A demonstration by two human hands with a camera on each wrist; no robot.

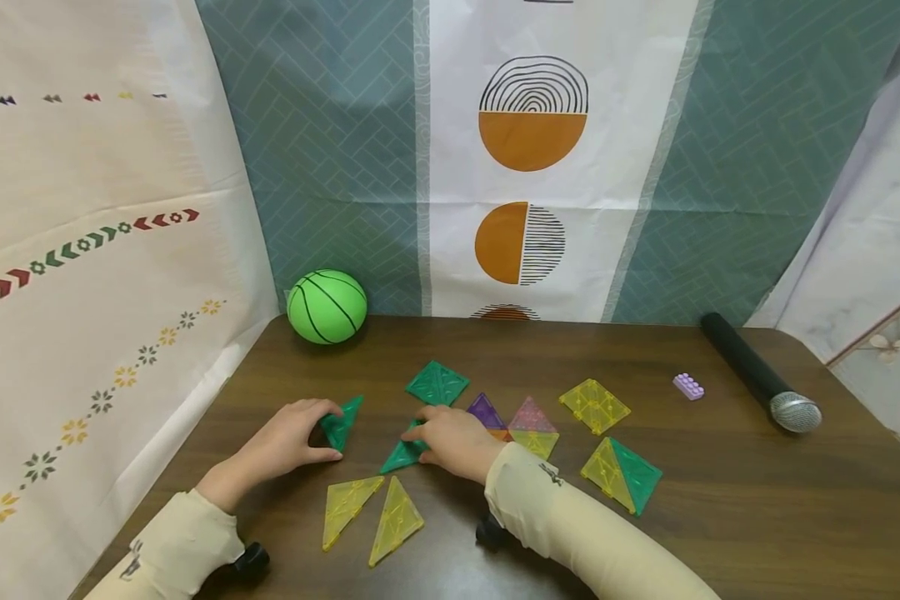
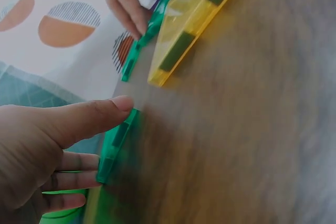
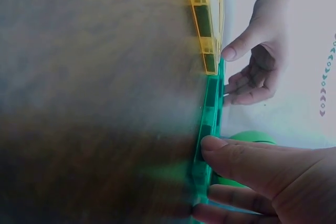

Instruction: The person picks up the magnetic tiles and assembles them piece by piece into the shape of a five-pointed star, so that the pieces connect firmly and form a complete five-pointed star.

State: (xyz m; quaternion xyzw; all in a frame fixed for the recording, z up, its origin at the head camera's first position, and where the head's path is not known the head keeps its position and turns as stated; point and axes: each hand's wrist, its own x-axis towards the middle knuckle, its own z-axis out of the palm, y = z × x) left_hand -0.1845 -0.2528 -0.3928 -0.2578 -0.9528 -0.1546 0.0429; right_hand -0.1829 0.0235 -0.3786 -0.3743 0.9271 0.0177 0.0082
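My left hand [image 1: 291,435] holds a green translucent triangle tile [image 1: 341,423] at the left of the table. In the left wrist view, the thumb lies at one end of this tile [image 2: 116,145] and the fingers at its other side. A second green triangle tile [image 1: 401,456] is pinched by my right hand [image 1: 453,440], which covers part of it. The thumb presses its edge in the right wrist view. Two yellow triangle tiles [image 1: 348,504] lie side by side on the table, nearer to me, between the hands. Behind the right hand lies a green square of tiles [image 1: 437,383].
Purple [image 1: 484,410], pink [image 1: 532,415] and yellow tiles lie just beyond the right wrist. Farther right are a yellow square [image 1: 594,406] and a yellow-green square [image 1: 622,475]. A green ball [image 1: 327,307], a lilac brick [image 1: 688,386] and a black microphone [image 1: 757,371] stand farther back.
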